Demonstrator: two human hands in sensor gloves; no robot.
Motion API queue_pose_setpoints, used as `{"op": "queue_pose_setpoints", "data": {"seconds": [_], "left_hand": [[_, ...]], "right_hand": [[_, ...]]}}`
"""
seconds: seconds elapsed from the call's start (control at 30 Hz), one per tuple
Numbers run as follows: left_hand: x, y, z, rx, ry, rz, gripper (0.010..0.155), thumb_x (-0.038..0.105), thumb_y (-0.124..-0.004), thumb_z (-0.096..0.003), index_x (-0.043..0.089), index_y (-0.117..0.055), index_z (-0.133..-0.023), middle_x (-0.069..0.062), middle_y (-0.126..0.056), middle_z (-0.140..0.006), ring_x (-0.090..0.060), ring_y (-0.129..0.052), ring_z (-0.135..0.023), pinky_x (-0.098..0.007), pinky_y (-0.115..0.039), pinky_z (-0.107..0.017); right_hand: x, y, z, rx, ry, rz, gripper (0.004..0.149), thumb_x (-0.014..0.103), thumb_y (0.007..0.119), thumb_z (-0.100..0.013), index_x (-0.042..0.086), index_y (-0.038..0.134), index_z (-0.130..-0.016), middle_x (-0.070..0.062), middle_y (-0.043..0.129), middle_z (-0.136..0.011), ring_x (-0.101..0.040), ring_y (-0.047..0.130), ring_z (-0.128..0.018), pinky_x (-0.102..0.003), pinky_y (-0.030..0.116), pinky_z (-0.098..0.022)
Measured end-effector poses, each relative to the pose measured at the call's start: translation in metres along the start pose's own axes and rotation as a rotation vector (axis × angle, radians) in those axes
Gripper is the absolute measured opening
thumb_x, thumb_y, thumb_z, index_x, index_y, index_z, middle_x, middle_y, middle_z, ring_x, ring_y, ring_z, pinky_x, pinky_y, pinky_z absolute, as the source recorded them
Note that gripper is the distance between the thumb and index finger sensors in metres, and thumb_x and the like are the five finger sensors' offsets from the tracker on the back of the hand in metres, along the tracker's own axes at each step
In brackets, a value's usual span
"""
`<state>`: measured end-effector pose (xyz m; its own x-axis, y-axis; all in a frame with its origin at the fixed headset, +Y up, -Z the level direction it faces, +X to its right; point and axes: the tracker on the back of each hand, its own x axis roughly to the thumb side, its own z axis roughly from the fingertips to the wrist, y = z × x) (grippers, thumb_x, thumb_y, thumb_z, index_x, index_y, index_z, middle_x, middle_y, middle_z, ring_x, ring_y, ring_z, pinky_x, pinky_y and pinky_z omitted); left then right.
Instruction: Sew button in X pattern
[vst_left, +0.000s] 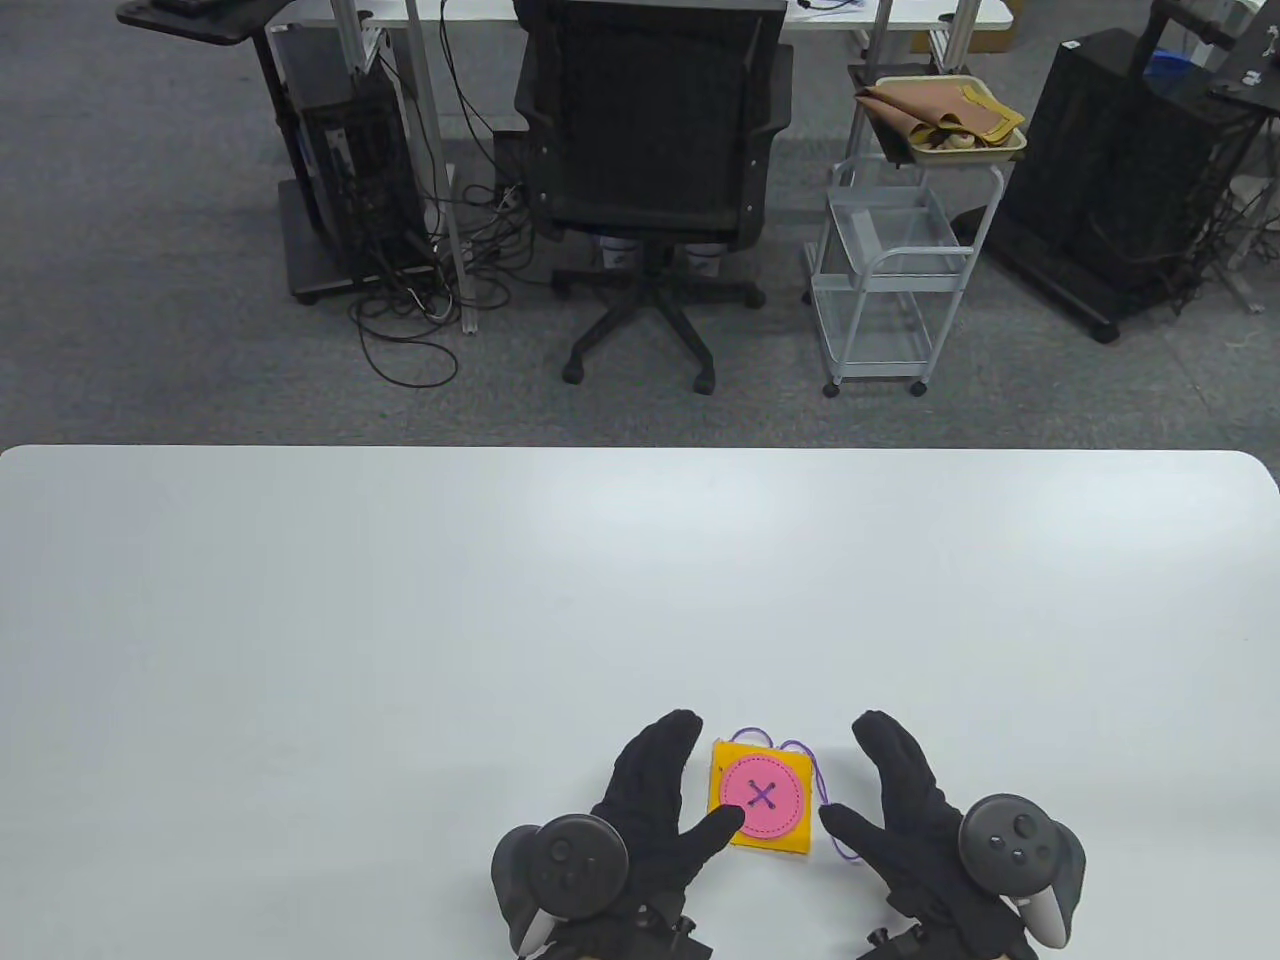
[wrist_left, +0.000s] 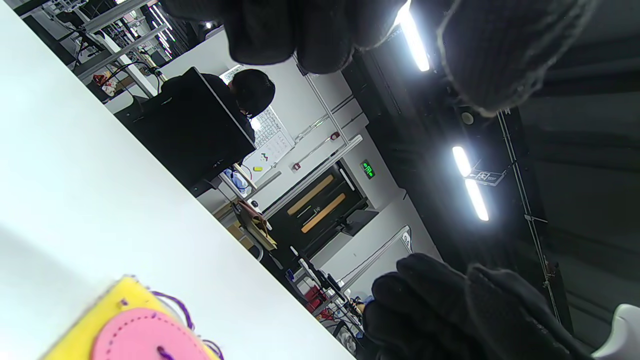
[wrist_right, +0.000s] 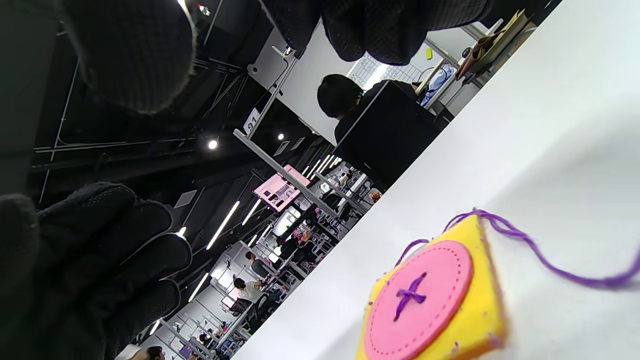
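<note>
A yellow felt square (vst_left: 738, 755) lies flat near the table's front edge with a pink button (vst_left: 762, 796) on it, stitched with a purple X. Purple thread (vst_left: 822, 790) loops off its far and right sides. My left hand (vst_left: 655, 790) lies flat and open on the table to the left, thumb tip touching the button's left edge. My right hand (vst_left: 900, 790) lies flat and open to the right, thumb by the thread, holding nothing. The square and button also show in the left wrist view (wrist_left: 145, 335) and in the right wrist view (wrist_right: 425, 300), with the thread (wrist_right: 540, 257).
The white table (vst_left: 400, 600) stretches far and wide beyond the hands. Past its far edge stand an office chair (vst_left: 650, 150) and a white cart (vst_left: 890, 270) on the floor.
</note>
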<state>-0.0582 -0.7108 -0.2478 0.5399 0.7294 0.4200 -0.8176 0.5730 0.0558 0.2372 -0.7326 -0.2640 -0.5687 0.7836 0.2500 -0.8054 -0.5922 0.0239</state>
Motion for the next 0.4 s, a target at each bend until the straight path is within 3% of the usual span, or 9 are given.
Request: {"op": "queue_pose_setpoints", "data": {"seconds": [0.4], "left_hand": [[-0.0007,-0.0007,0.0002,0.006,-0.002,0.011,0.081,0.052,-0.082,-0.0445,0.020,-0.047,-0.110,-0.007,-0.062,-0.113,-0.039,-0.065,-0.103,-0.057,-0.051,-0.073]], "right_hand": [[-0.0007,-0.0012,0.0003,-0.008,-0.004,-0.008,0.086,0.056,0.074,-0.045,0.017,0.033,-0.110,-0.016,0.033,-0.119,-0.041,0.044,-0.109,-0.055,0.038,-0.082]]}}
